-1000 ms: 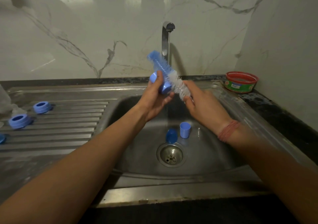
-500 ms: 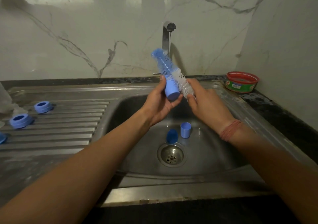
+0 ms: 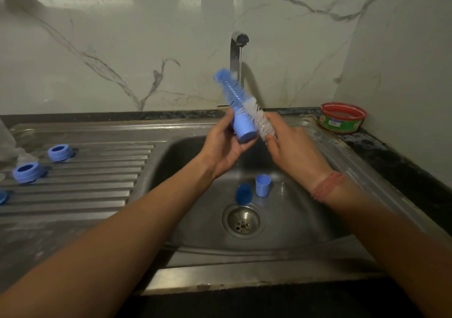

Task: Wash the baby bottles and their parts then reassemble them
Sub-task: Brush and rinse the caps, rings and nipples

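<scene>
White marble-veined wall panels stand behind a steel sink (image 3: 318, 232), with a ribbed draining board (image 3: 97, 171) to its left and a dark worktop (image 3: 391, 151) to its right. A thin stream of water runs from the tap (image 3: 238, 48) down into the basin.

In my left hand (image 3: 223, 149) I hold a small blue cap (image 3: 243, 128), a smooth tapered cylinder with its flat closed end turned toward me; my left fingers are curled round its side and clamped on it. My right hand (image 3: 291, 146) holds a bottle brush (image 3: 242, 100) by its lower end, my right fingers wrapped round the handle, which they hide. The brush slants up and to the left, white bristles near my hand, blue bristles higher up and a blue tuft at the tip, close in front of the tap. The bristles lie against the cap's open end. All of this is above the basin.

In the basin, just behind the drain strainer (image 3: 243, 220), a second blue cap (image 3: 263, 185) stands with its open mouth up, and beside it on the left lies another blue piece (image 3: 243, 194). On the draining board sit two blue screw rings (image 3: 60, 152) (image 3: 28, 172), well apart from the basin. On the worktop at the right stands a red-rimmed round tub (image 3: 342, 117); I cannot tell what is in it.
</scene>
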`<action>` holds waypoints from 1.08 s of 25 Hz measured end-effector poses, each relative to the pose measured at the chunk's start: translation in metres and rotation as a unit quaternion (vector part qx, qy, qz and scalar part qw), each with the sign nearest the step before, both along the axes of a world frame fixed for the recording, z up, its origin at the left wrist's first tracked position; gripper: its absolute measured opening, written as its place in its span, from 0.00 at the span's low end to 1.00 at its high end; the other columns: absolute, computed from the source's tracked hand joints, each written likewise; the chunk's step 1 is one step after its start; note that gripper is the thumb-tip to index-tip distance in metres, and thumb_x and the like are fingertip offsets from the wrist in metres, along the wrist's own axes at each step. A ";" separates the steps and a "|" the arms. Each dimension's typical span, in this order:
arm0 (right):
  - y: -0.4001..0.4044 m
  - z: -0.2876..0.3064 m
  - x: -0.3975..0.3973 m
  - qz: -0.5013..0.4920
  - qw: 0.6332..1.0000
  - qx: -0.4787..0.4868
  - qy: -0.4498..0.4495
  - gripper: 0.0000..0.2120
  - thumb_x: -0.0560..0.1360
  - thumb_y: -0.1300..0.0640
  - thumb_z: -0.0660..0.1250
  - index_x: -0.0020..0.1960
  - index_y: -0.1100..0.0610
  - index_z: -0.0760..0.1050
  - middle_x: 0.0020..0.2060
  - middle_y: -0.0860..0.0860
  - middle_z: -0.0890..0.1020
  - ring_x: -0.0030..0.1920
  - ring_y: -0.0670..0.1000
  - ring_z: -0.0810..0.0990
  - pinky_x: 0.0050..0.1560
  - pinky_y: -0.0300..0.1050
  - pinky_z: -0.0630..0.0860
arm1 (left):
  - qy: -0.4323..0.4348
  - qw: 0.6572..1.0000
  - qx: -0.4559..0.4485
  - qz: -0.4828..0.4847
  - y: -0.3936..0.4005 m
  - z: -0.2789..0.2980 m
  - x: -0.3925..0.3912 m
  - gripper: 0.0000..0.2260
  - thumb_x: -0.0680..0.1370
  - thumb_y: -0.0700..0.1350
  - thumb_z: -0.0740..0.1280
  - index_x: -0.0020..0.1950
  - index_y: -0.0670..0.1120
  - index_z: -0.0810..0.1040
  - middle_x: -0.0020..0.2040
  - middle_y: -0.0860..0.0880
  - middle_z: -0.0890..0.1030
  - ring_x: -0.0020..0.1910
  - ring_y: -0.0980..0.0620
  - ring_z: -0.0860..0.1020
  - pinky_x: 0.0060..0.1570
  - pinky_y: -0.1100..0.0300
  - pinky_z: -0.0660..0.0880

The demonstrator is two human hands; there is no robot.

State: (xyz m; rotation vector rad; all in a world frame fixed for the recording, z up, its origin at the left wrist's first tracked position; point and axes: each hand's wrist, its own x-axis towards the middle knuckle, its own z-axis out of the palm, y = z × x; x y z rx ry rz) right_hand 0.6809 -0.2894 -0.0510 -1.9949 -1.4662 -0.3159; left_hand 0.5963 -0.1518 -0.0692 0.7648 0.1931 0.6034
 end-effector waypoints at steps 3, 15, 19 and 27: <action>0.000 0.001 0.004 -0.008 1.000 -0.004 0.013 0.22 0.79 0.59 0.58 0.73 0.52 0.61 0.50 0.61 0.80 0.43 0.62 0.79 0.41 0.50 0.75 | 0.001 1.000 0.022 0.015 -0.004 0.003 0.001 0.19 0.81 0.48 0.62 0.69 0.39 0.72 0.61 0.39 0.79 0.59 0.43 0.79 0.60 0.48 0.78; 0.001 -0.004 -0.005 -0.004 0.999 -0.041 0.004 0.22 0.80 0.59 0.57 0.73 0.51 0.61 0.48 0.60 0.81 0.45 0.61 0.80 0.47 0.54 0.77 | 0.047 0.995 -0.001 0.084 -0.005 0.002 0.005 0.18 0.84 0.50 0.55 0.70 0.43 0.70 0.61 0.39 0.79 0.58 0.43 0.79 0.54 0.48 0.80; -0.002 0.000 -0.003 -0.009 1.000 -0.029 0.006 0.22 0.80 0.59 0.57 0.73 0.49 0.60 0.49 0.60 0.80 0.44 0.61 0.78 0.43 0.52 0.75 | 0.039 0.997 0.002 0.062 -0.015 0.002 0.011 0.17 0.84 0.43 0.57 0.72 0.44 0.67 0.66 0.37 0.75 0.59 0.41 0.78 0.53 0.48 0.80; 0.000 -0.006 -0.018 0.033 0.998 -0.044 -0.010 0.23 0.79 0.60 0.58 0.73 0.52 0.60 0.42 0.57 0.78 0.39 0.59 0.77 0.41 0.49 0.73 | 0.019 0.987 0.083 0.135 0.017 0.006 -0.004 0.14 0.85 0.49 0.58 0.66 0.45 0.73 0.56 0.44 0.82 0.52 0.49 0.81 0.55 0.55 0.78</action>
